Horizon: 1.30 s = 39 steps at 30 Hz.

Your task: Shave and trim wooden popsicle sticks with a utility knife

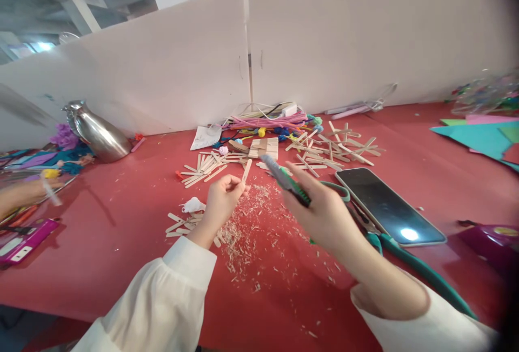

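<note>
Pinching a stick (247, 170) is the left hand (224, 199). At its three o'clock, the right hand (320, 208) clasps a cutter (285, 178).

No words, brands or numbers can be read. Faint marks on the white paper (206, 138), just above nine o'clock from the middle of the view, are too small to make out, and so are the pale patches on the purple box (38, 237) between eight and nine o'clock. Between three and four o'clock, the yellow label (506, 231) on the purple tool (482, 241) is too blurred to read.
</note>
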Each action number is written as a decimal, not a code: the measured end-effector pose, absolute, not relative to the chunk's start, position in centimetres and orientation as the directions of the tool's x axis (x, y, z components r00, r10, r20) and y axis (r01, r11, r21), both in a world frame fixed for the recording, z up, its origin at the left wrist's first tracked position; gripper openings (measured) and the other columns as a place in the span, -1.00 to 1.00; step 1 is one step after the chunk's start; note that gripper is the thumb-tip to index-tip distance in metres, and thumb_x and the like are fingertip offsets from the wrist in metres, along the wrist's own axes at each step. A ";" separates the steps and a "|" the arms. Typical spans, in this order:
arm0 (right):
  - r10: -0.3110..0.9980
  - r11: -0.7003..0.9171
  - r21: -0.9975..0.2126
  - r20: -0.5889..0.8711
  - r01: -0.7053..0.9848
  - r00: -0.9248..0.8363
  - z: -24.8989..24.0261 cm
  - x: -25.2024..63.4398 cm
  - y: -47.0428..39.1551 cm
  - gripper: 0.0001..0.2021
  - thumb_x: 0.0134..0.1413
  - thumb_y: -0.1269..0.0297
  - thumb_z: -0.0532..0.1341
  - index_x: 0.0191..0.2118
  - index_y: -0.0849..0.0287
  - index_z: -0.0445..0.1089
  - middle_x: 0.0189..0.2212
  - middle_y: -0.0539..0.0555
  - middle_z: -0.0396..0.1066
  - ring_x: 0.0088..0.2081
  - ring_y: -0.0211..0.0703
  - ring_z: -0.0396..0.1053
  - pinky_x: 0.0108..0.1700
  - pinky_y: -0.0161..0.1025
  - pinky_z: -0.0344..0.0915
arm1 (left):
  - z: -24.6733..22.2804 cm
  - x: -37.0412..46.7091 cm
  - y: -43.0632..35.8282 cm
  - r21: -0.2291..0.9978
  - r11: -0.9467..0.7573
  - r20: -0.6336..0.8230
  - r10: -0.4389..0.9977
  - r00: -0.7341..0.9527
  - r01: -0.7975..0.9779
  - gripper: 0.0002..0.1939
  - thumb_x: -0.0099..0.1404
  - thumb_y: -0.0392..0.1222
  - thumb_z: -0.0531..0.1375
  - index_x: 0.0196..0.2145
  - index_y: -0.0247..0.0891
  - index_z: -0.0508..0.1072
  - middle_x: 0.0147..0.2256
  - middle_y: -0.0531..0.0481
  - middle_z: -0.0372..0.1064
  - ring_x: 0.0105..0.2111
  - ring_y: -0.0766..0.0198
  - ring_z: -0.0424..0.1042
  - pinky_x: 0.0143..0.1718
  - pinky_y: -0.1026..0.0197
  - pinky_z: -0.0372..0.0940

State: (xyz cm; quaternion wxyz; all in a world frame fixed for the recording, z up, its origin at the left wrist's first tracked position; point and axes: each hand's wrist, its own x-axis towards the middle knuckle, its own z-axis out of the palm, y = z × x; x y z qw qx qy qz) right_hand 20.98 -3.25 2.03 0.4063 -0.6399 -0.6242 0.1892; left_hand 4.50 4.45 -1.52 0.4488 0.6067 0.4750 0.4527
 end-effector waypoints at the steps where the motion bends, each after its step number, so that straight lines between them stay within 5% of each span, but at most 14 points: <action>1: 0.951 0.084 -0.824 0.234 0.560 0.201 2.2 21.2 -3.1 -0.67 -0.02 0.26 0.08 -0.09 0.18 0.31 -0.65 -0.08 0.29 -0.68 -0.33 0.16 -0.64 -0.36 0.10 | -1.4 4.5 4.4 0.979 -0.131 0.106 0.982 0.159 0.156 -0.88 0.06 -0.21 0.17 -0.52 -0.30 0.32 -0.51 -0.03 0.41 -0.52 0.33 0.39 -0.40 0.24 0.29; 5: 0.955 0.053 -0.932 0.152 0.359 0.255 2.1 21.5 -2.3 -0.80 -0.05 0.16 0.14 -0.52 0.14 0.18 -0.78 -0.16 0.12 -0.72 -0.37 0.08 -0.67 -0.38 0.04 | -0.8 4.5 3.6 0.976 -0.150 0.088 0.935 0.342 0.158 -0.85 0.08 -0.15 0.20 -0.47 -0.30 0.39 -0.52 0.02 0.38 -0.54 0.37 0.32 -0.44 0.29 0.23; 10: 0.966 0.048 -0.961 0.115 0.273 0.234 0.9 21.6 -1.5 -0.83 -0.10 0.17 0.18 -0.46 0.13 0.20 -0.77 -0.18 0.14 -0.71 -0.36 0.12 -0.65 -0.37 0.07 | -0.2 4.5 3.0 0.960 -0.178 0.071 0.902 0.426 0.215 -0.84 0.07 -0.13 0.23 -0.46 -0.29 0.43 -0.53 0.07 0.33 -0.52 0.40 0.26 -0.44 0.33 0.15; 20: 0.999 -0.041 -0.996 -0.040 0.080 0.018 0.0 20.4 -1.6 -0.80 -0.10 0.15 0.19 -0.45 0.13 0.18 -0.68 -0.11 0.29 -0.61 -0.28 0.29 -0.47 -0.27 0.27 | 0.0 4.8 3.0 0.996 -0.045 0.068 0.942 0.328 -0.077 -0.74 0.07 -0.05 0.20 -0.59 -0.31 0.36 -0.60 0.08 0.26 -0.57 0.42 0.22 -0.47 0.33 0.15; 32: 0.998 -0.057 -0.962 -0.048 0.267 0.041 0.0 20.1 -1.9 -0.87 -0.10 0.24 0.16 -0.45 0.13 0.17 -0.75 -0.16 0.21 -0.67 -0.33 0.19 -0.55 -0.34 0.14 | -0.1 5.0 2.8 0.997 -0.084 0.080 0.950 0.301 -0.001 -0.77 0.09 -0.07 0.17 -0.55 -0.30 0.35 -0.60 0.10 0.27 -0.60 0.43 0.22 -0.52 0.35 0.15; 39: 0.981 -0.013 -0.924 0.063 0.382 0.186 0.7 20.9 -1.7 -0.88 -0.12 0.25 0.15 -0.48 0.12 0.18 -0.73 -0.17 0.14 -0.68 -0.34 0.12 -0.61 -0.35 0.08 | 0.3 3.7 3.5 0.972 -0.136 0.023 0.868 0.495 0.192 -0.80 0.14 -0.11 0.14 -0.47 -0.31 0.40 -0.52 0.02 0.36 -0.58 0.41 0.25 -0.50 0.33 0.16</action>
